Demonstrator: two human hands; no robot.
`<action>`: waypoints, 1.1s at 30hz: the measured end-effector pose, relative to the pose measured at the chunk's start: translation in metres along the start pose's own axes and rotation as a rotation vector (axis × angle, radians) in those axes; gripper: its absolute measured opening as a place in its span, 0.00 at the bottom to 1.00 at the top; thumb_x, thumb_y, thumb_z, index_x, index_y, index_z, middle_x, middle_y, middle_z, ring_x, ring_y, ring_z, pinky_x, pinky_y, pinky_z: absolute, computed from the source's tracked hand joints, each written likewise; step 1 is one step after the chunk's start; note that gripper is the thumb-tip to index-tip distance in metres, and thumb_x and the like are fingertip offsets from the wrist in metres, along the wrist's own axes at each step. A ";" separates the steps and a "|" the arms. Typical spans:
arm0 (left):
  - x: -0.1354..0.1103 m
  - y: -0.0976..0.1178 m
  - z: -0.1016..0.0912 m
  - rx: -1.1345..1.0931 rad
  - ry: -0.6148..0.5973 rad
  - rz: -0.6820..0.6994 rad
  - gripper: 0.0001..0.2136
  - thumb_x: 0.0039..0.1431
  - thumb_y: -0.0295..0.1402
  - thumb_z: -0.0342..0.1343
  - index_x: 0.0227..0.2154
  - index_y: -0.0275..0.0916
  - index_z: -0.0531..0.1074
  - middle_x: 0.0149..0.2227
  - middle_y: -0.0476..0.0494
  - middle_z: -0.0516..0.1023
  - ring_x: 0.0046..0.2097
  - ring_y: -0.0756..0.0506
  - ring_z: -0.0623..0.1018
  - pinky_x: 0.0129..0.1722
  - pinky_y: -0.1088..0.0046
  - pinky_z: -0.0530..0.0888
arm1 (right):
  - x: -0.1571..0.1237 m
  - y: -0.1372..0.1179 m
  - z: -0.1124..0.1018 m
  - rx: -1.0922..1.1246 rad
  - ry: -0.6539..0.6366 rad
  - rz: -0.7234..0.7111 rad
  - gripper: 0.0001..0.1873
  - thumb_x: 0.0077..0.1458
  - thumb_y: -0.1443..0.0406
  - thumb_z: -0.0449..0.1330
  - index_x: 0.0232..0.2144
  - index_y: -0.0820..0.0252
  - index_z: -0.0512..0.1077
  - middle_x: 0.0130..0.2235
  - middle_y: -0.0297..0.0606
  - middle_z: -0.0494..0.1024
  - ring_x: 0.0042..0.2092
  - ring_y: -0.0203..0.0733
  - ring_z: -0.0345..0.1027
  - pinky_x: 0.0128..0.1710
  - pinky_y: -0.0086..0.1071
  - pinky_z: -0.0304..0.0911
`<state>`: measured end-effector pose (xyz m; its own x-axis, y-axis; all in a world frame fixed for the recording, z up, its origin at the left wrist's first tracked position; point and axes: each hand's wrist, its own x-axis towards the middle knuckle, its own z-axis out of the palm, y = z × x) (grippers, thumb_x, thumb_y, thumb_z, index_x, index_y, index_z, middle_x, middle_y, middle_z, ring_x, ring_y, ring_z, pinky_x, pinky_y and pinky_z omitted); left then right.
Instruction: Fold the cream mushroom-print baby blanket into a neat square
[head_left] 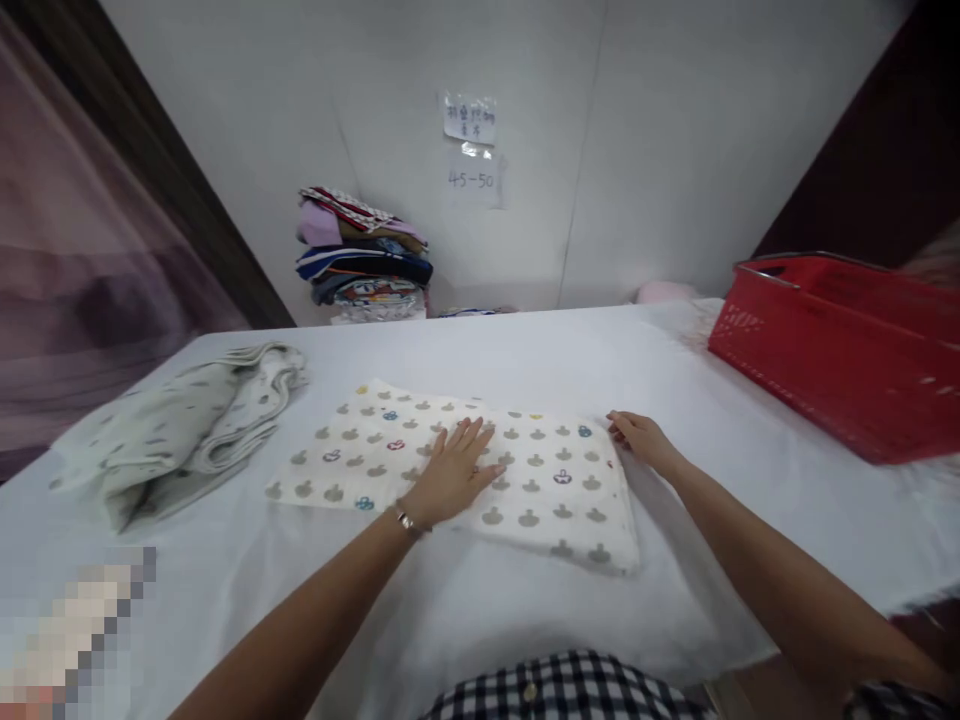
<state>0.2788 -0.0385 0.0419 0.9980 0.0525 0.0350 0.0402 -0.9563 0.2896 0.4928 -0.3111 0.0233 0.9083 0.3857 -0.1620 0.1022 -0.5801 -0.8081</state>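
Here, the left hand (451, 474) lies flat, fingers spread, perhaps steadying the patterned cloth (536, 475); the right hand (641, 440) meets its two-o'clock corner, grip unclear.

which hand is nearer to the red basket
Right. The right hand is at the cloth's edge on the basket's side; the left hand lies flat on the cloth's middle, farther from the basket.

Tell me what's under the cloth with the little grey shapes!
White table shows around the cloth. The part directly underneath is covered, so I can't tell if anything else is there.
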 end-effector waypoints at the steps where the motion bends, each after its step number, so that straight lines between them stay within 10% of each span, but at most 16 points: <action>1: -0.006 0.009 0.003 0.007 0.023 0.048 0.29 0.59 0.52 0.34 0.61 0.45 0.47 0.64 0.44 0.44 0.64 0.41 0.44 0.60 0.52 0.45 | -0.009 0.006 -0.005 0.069 0.007 0.039 0.22 0.52 0.50 0.50 0.27 0.62 0.71 0.30 0.41 0.75 0.30 0.37 0.66 0.28 0.29 0.61; 12: -0.014 0.033 0.042 0.105 0.029 0.137 0.29 0.58 0.53 0.35 0.59 0.46 0.53 0.64 0.45 0.48 0.64 0.40 0.48 0.60 0.52 0.48 | -0.101 0.016 0.005 0.102 -0.140 0.143 0.17 0.54 0.53 0.50 0.31 0.60 0.68 0.23 0.35 0.71 0.20 0.34 0.64 0.16 0.25 0.57; 22: -0.033 0.096 0.049 0.108 0.061 0.236 0.30 0.57 0.53 0.40 0.59 0.44 0.53 0.63 0.42 0.50 0.63 0.38 0.50 0.59 0.47 0.47 | -0.063 0.010 0.006 -0.073 -0.018 0.066 0.18 0.54 0.52 0.50 0.28 0.61 0.67 0.18 0.32 0.68 0.17 0.32 0.58 0.16 0.24 0.51; 33: -0.038 0.112 0.061 0.090 0.085 0.384 0.29 0.58 0.49 0.42 0.60 0.45 0.48 0.62 0.42 0.53 0.63 0.40 0.51 0.60 0.51 0.45 | -0.051 0.006 0.013 -0.371 0.029 -0.027 0.13 0.52 0.59 0.54 0.25 0.63 0.70 0.28 0.41 0.74 0.32 0.39 0.66 0.31 0.28 0.56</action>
<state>0.2480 -0.1657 0.0145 0.9338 -0.2939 0.2043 -0.3273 -0.9321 0.1554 0.4415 -0.3248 0.0191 0.9137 0.3873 -0.1233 0.2615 -0.7924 -0.5511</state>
